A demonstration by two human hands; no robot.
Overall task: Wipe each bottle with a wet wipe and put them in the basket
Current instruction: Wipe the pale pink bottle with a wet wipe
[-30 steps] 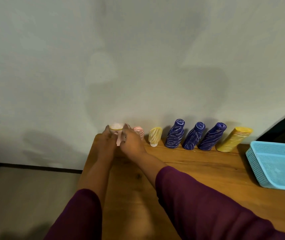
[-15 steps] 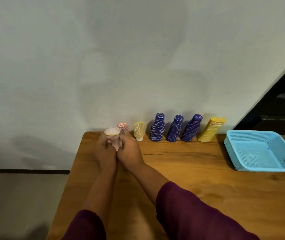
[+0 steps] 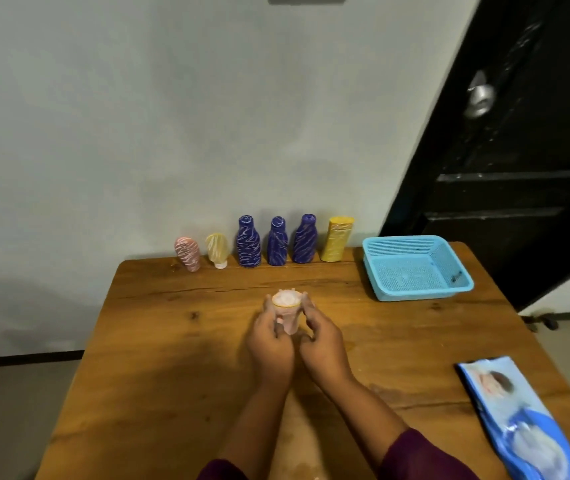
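Note:
I hold a small pale pink bottle (image 3: 287, 308) upright over the middle of the wooden table (image 3: 179, 358). My left hand (image 3: 269, 344) grips it from the left and my right hand (image 3: 323, 344) from the right. Along the wall stand a pink bottle (image 3: 188, 253), a pale yellow bottle (image 3: 216, 250), three dark blue bottles (image 3: 249, 241) (image 3: 277, 241) (image 3: 305, 239) and a yellow bottle (image 3: 336, 239). The light blue basket (image 3: 453, 261) sits at the table's back right with no bottle in it. A blue wet wipe pack (image 3: 518, 417) lies at the front right.
A grey wall runs behind the table. A black door (image 3: 518, 150) with a metal knob stands at the right. The table's left edge drops to a grey floor (image 3: 6, 420).
Both hands have carried the small pink bottle from the row at the wall toward me, to the table's middle. The view has swung right, showing the door and wipe pack.

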